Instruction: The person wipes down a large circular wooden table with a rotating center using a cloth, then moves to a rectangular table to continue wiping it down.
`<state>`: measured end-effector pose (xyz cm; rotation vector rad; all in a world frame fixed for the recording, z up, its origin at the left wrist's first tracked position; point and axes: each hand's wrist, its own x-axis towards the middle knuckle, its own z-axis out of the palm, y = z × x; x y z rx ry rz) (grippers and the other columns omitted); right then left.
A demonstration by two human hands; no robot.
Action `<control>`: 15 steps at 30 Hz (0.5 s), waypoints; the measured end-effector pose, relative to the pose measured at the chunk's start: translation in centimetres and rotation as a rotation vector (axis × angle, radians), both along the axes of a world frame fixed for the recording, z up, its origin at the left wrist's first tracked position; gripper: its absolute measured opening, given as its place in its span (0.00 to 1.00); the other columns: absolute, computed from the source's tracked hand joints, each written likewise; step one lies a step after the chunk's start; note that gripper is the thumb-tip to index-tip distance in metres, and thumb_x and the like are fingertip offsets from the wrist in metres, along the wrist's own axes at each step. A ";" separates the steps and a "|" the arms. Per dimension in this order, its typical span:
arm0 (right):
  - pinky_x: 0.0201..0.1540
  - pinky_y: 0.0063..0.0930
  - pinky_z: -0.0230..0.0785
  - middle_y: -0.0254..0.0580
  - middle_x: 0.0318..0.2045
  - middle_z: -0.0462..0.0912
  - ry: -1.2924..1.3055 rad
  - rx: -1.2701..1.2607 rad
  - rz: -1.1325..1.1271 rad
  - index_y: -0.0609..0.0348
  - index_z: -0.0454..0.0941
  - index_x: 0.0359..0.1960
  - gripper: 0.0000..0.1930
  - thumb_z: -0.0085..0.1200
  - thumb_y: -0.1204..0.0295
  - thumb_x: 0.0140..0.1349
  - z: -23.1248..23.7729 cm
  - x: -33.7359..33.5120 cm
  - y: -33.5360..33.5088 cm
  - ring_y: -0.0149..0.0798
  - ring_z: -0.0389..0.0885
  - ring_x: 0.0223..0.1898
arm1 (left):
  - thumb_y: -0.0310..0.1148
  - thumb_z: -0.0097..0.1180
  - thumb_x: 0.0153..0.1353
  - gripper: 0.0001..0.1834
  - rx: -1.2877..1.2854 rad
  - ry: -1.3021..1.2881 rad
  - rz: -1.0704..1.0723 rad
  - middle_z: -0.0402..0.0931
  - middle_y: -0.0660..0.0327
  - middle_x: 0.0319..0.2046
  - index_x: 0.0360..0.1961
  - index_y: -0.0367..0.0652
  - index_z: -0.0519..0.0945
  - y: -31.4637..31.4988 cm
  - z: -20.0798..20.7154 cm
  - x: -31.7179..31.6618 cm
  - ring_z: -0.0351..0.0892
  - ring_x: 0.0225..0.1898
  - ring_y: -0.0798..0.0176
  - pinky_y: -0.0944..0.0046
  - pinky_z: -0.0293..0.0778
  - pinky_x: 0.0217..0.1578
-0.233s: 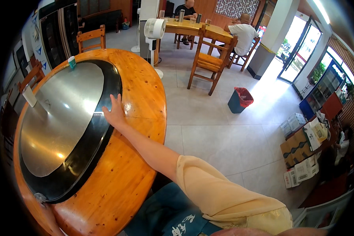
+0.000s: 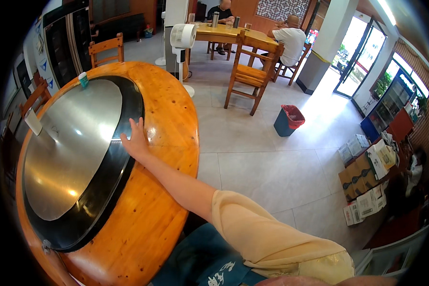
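Note:
My right hand (image 2: 137,142) reaches over the near right part of a round wooden table (image 2: 171,112), fingers spread, at the outer edge of a glossy black ring (image 2: 97,209). The ring surrounds a dull silver disc (image 2: 74,148); together they look like a turntable. Nothing shows in the right hand. At the lower left rim my left hand (image 2: 52,255) is small and mostly hidden at the picture's edge. A greyish crumpled thing (image 2: 46,245) is at its fingers, too small to name.
On the disc's far side stand a green-and-white cup (image 2: 83,79) and a white upright box (image 2: 33,122). Wooden chairs (image 2: 106,50), a white fan (image 2: 182,37) and a red-lined bin (image 2: 289,120) stand around. Two people sit at a farther table (image 2: 219,34). Cardboard boxes (image 2: 356,177) are stacked right.
The view has shifted slightly, so the room sits a little farther left. My right hand keeps its spread fingers at the same part of the black ring.

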<state>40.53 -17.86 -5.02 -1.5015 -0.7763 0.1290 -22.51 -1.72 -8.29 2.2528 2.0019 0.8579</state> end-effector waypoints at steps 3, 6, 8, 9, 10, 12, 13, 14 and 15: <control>0.67 0.39 0.48 0.69 0.68 0.42 -0.047 -0.055 -0.033 0.67 0.58 0.63 0.34 0.54 0.66 0.56 0.1 -0.2 0.0 0.61 0.49 0.69 | 0.33 0.46 0.65 0.24 0.033 -0.106 0.025 0.69 0.45 0.56 0.60 0.33 0.66 0.0 0.2 0.6 0.70 0.56 0.47 0.61 0.64 0.54; 0.68 0.39 0.46 0.70 0.68 0.40 -0.019 -0.081 -0.018 0.66 0.58 0.64 0.34 0.54 0.67 0.56 0.3 -0.5 -0.1 0.60 0.45 0.70 | 0.33 0.46 0.65 0.24 0.052 -0.208 0.031 0.70 0.45 0.56 0.60 0.33 0.66 0.5 0.4 1.0 0.70 0.56 0.48 0.61 0.64 0.53; 0.68 0.39 0.46 0.70 0.68 0.40 -0.030 -0.085 -0.029 0.66 0.58 0.64 0.34 0.54 0.67 0.56 0.4 -0.5 0.1 0.60 0.45 0.70 | 0.33 0.46 0.64 0.25 0.061 -0.273 0.031 0.70 0.45 0.56 0.60 0.33 0.66 1.1 0.5 1.3 0.70 0.55 0.48 0.61 0.65 0.53; 0.68 0.39 0.46 0.69 0.68 0.40 -0.041 -0.088 -0.034 0.66 0.58 0.64 0.34 0.55 0.67 0.56 0.3 -0.6 0.2 0.60 0.45 0.70 | 0.33 0.46 0.64 0.25 0.064 -0.308 0.026 0.70 0.45 0.56 0.60 0.33 0.66 1.4 0.5 1.4 0.71 0.55 0.48 0.62 0.65 0.53; 0.68 0.39 0.46 0.69 0.68 0.40 -0.045 -0.079 -0.049 0.66 0.58 0.64 0.35 0.55 0.67 0.56 0.2 -0.7 0.3 0.60 0.45 0.70 | 0.33 0.47 0.64 0.25 0.062 -0.342 0.012 0.70 0.45 0.56 0.60 0.33 0.66 1.8 0.5 1.5 0.71 0.55 0.48 0.62 0.65 0.52; 0.68 0.40 0.46 0.69 0.68 0.40 -0.050 -0.081 -0.063 0.65 0.58 0.64 0.35 0.56 0.67 0.55 0.1 -1.0 0.4 0.61 0.45 0.69 | 0.33 0.47 0.64 0.25 0.062 -0.430 0.003 0.70 0.45 0.56 0.61 0.33 0.66 2.9 0.1 1.0 0.71 0.55 0.48 0.62 0.65 0.52; 0.68 0.41 0.46 0.69 0.68 0.40 -0.057 -0.081 -0.070 0.65 0.58 0.64 0.35 0.56 0.67 0.54 0.2 -1.2 0.5 0.62 0.46 0.69 | 0.33 0.47 0.64 0.25 0.062 -0.474 -0.002 0.70 0.45 0.56 0.61 0.33 0.66 3.5 -0.3 0.3 0.71 0.55 0.48 0.62 0.65 0.52; 0.68 0.41 0.46 0.69 0.68 0.40 -0.060 -0.082 -0.070 0.65 0.58 0.64 0.35 0.56 0.67 0.54 0.3 -1.3 0.6 0.62 0.46 0.69 | 0.32 0.47 0.64 0.25 0.063 -0.523 -0.013 0.70 0.45 0.56 0.61 0.33 0.65 4.1 -0.6 -0.3 0.71 0.55 0.48 0.62 0.65 0.52; 0.68 0.44 0.44 0.69 0.68 0.41 -0.127 -0.151 -0.108 0.65 0.58 0.64 0.35 0.56 0.66 0.54 0.3 -1.1 0.5 0.62 0.44 0.69 | 0.32 0.47 0.63 0.25 0.055 -0.578 -0.032 0.70 0.45 0.56 0.61 0.33 0.65 4.7 -0.5 0.6 0.72 0.55 0.48 0.62 0.65 0.51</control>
